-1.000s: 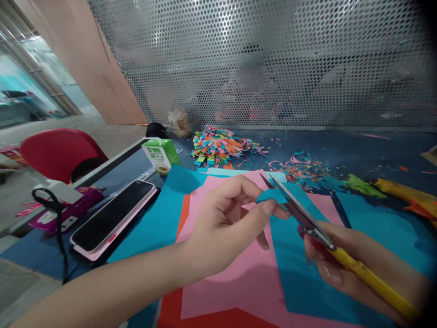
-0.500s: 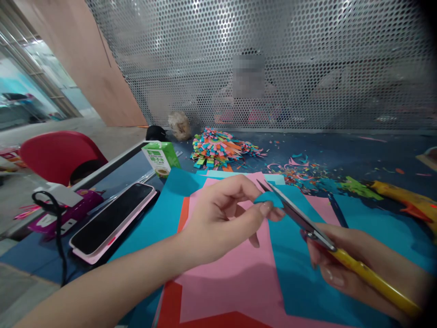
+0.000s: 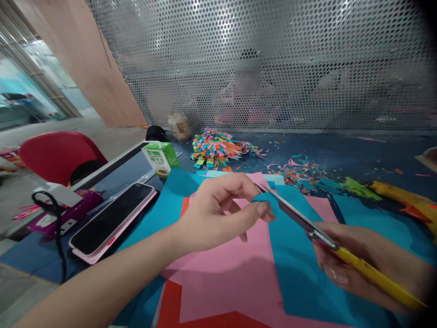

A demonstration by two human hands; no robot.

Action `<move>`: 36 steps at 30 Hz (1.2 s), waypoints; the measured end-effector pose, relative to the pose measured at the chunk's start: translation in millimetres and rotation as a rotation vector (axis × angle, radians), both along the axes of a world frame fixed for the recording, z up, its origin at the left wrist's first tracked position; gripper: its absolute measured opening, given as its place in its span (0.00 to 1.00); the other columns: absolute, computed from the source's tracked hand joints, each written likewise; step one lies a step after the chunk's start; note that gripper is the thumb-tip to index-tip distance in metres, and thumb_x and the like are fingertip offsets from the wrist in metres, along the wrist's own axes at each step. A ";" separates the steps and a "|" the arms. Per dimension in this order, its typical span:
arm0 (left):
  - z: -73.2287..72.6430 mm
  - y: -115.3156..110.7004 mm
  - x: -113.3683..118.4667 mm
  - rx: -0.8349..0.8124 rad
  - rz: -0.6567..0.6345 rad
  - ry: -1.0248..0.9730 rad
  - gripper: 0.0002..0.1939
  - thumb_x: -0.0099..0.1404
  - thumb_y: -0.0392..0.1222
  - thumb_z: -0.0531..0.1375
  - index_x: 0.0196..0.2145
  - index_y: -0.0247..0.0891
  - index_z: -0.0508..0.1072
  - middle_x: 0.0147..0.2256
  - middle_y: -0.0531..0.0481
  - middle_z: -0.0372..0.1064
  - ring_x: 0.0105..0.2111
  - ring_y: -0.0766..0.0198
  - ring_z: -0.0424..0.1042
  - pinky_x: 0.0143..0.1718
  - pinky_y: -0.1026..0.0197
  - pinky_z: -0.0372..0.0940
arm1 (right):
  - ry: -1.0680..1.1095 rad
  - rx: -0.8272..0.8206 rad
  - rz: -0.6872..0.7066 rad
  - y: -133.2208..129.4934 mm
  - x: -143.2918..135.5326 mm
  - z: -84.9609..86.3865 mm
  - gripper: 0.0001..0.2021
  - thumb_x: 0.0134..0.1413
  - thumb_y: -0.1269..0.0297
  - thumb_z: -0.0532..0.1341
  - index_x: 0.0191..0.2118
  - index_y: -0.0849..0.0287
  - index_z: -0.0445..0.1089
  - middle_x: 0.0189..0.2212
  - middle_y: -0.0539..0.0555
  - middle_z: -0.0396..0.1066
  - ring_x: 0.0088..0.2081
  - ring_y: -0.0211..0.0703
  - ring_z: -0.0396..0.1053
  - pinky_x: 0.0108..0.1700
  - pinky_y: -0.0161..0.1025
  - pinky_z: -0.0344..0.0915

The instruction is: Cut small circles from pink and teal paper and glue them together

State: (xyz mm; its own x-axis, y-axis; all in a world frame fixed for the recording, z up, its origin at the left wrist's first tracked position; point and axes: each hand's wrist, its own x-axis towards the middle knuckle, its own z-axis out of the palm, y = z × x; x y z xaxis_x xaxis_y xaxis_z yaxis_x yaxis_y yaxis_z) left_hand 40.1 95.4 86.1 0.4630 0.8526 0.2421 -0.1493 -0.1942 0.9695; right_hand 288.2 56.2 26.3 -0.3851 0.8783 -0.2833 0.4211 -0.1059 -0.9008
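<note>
Between its thumb and fingers, my left hand [image 3: 221, 214] pinches a small curved piece of blue paper [image 3: 268, 198]. My right hand [image 3: 362, 259] is closed round the yellow handles of a pair of scissors [image 3: 317, 234]. The blades point up and left, with their tips beside the blue piece. Below both hands lie large sheets of pink paper [image 3: 235, 273] and blue paper [image 3: 300, 278], with orange paper [image 3: 172, 300] showing at the edges.
A pile of cut strips [image 3: 218, 148] and scattered scraps [image 3: 300, 175] lie at the back. At the left are a phone [image 3: 114, 218], a green-and-white carton [image 3: 161, 158] and a red chair [image 3: 63, 155]. Perforated metal [image 3: 290, 36] stands behind the table.
My left hand has shifted slightly left with the blue piece. The scissor blades look closer together, and my right hand has moved slightly right.
</note>
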 end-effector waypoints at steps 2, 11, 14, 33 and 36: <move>-0.8 0.3 1.7 -0.029 0.011 -0.015 0.08 0.60 0.39 0.64 0.27 0.35 0.69 0.28 0.46 0.76 0.28 0.61 0.76 0.17 0.68 0.70 | 0.033 -0.001 -0.019 -1.5 -1.9 3.0 0.24 0.44 0.37 0.62 0.24 0.55 0.62 0.19 0.43 0.51 0.21 0.37 0.49 0.22 0.34 0.45; -10.4 -3.2 12.7 -0.198 -0.163 -0.124 0.13 0.66 0.43 0.58 0.30 0.33 0.77 0.31 0.42 0.78 0.23 0.67 0.73 0.23 0.66 0.71 | -0.047 0.161 -0.044 -6.9 -9.4 9.4 0.20 0.50 0.42 0.59 0.24 0.54 0.60 0.19 0.43 0.50 0.21 0.37 0.49 0.22 0.36 0.45; -8.9 -4.7 12.8 -0.176 -0.148 -0.108 0.13 0.67 0.41 0.58 0.29 0.33 0.77 0.31 0.43 0.78 0.26 0.65 0.75 0.24 0.66 0.72 | -0.030 0.164 -0.026 -5.9 -8.7 8.6 0.22 0.49 0.38 0.58 0.25 0.54 0.61 0.20 0.44 0.52 0.21 0.37 0.50 0.22 0.36 0.45; -3.9 -1.6 8.8 -0.177 -0.125 -0.056 0.10 0.62 0.36 0.60 0.25 0.31 0.76 0.25 0.44 0.77 0.28 0.61 0.76 0.23 0.64 0.71 | -0.036 -0.040 0.211 9.0 16.4 -0.2 0.20 0.52 0.40 0.59 0.31 0.53 0.61 0.24 0.45 0.54 0.24 0.39 0.52 0.24 0.34 0.52; -4.6 -0.5 8.0 -0.169 -0.129 -0.051 0.10 0.62 0.35 0.60 0.25 0.31 0.76 0.25 0.45 0.76 0.29 0.60 0.77 0.24 0.65 0.71 | -0.035 -0.070 0.206 8.1 15.3 0.1 0.20 0.50 0.40 0.61 0.30 0.53 0.60 0.23 0.45 0.55 0.23 0.39 0.53 0.24 0.34 0.52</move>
State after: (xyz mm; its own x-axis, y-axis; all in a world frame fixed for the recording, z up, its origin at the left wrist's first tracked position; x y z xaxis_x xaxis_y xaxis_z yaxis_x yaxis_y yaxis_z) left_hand 48.1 94.9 81.4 0.5618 0.8176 0.1261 -0.2117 -0.0053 0.9773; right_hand 303.5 64.2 26.4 -0.5435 0.7597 -0.3571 0.4708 -0.0763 -0.8789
